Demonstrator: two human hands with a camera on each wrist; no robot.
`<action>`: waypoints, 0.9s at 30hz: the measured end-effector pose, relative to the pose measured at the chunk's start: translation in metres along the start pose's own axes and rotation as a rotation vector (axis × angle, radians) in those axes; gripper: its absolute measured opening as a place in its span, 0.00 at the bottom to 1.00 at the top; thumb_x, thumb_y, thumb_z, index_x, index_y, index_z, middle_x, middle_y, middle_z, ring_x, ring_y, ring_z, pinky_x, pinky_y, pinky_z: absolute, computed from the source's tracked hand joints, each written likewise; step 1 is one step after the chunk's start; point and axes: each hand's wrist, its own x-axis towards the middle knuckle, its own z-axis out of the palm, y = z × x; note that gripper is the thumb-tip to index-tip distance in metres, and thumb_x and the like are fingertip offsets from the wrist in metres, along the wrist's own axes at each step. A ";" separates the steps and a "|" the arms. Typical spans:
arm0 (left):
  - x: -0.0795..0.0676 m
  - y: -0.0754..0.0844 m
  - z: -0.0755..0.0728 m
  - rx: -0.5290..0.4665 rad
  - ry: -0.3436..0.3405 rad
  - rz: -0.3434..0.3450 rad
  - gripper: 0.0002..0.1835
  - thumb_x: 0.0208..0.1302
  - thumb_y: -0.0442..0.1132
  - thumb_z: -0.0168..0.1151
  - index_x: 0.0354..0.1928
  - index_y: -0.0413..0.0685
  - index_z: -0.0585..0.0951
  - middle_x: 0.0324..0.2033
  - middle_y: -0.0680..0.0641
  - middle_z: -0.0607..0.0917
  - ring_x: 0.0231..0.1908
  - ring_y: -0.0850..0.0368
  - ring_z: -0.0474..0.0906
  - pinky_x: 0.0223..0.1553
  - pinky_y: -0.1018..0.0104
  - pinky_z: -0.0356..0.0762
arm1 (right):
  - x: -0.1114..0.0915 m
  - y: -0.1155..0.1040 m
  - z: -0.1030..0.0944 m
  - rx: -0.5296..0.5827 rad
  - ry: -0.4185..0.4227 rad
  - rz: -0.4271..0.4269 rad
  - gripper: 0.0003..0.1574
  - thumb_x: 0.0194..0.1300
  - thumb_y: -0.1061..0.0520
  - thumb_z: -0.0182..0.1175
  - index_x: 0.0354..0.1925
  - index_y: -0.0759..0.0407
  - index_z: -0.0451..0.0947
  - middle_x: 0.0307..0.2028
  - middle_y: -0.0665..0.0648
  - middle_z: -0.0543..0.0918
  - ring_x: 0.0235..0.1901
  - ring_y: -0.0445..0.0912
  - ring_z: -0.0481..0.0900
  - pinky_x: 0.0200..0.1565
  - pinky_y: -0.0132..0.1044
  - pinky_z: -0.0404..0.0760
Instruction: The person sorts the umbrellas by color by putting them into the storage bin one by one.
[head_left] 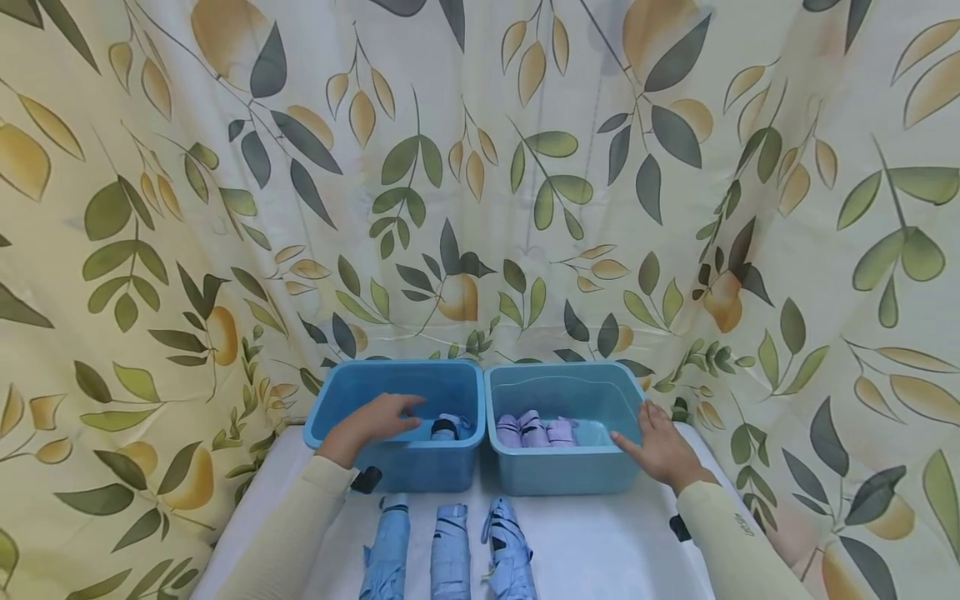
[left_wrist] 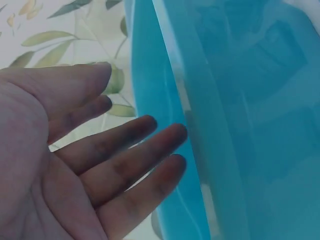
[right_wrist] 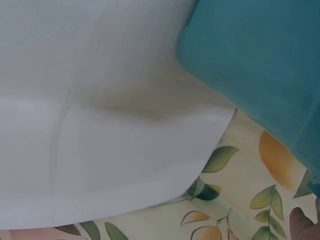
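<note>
My left hand [head_left: 382, 419] hovers over the left blue bin [head_left: 412, 471], its fingers extended and holding nothing. The left wrist view shows its palm and spread fingers [left_wrist: 132, 165] beside the bin's rim. One folded blue umbrella [head_left: 446, 428] lies inside that bin. At the right end of the right, lighter blue bin [head_left: 567, 473], my right hand [head_left: 664, 446] has its fingers straight and thumb apart, near or on the rim. In this bin lie several folded purple umbrellas [head_left: 533, 430]. Only a bit of the right hand [right_wrist: 302, 225] shows in the right wrist view.
Three folded light-blue umbrellas, left [head_left: 386, 550], middle [head_left: 450, 550] and right [head_left: 508, 550], lie in a row on the white table [head_left: 600, 550] before the bins. A leaf-patterned curtain [head_left: 465, 208] hangs behind and at both sides.
</note>
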 end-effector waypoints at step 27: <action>-0.108 -0.037 0.076 -0.168 0.279 0.064 0.13 0.67 0.37 0.61 0.52 0.46 0.82 0.35 0.55 0.85 0.32 0.63 0.79 0.31 0.66 0.78 | 0.001 0.004 0.002 0.006 0.007 -0.014 0.72 0.64 0.19 0.39 0.70 0.82 0.37 0.70 0.80 0.41 0.70 0.72 0.38 0.64 0.68 0.43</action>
